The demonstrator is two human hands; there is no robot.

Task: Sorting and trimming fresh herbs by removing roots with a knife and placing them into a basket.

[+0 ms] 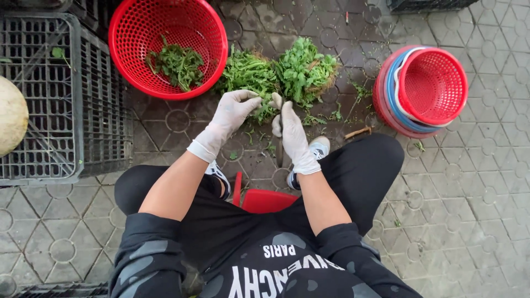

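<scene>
Both my hands wear white gloves. My left hand (231, 113) pinches a sprig of green herbs (265, 113) at the near edge of a leafy pile (249, 73) on the paved ground. My right hand (291, 132) is closed around a thin knife handle, its dark blade (280, 155) pointing down toward my shoes, and it also touches the sprig. A second bunch of greens (306, 70) lies right of the first. A red mesh basket (128, 33) behind them holds a small heap of picked greens (178, 65).
Black plastic crates (61, 99) stand at left with a pale round object (11, 115) on them. A stack of red and blue baskets (425, 88) lies on its side at right. I sit on a red stool (265, 200). Leaf scraps litter the paving.
</scene>
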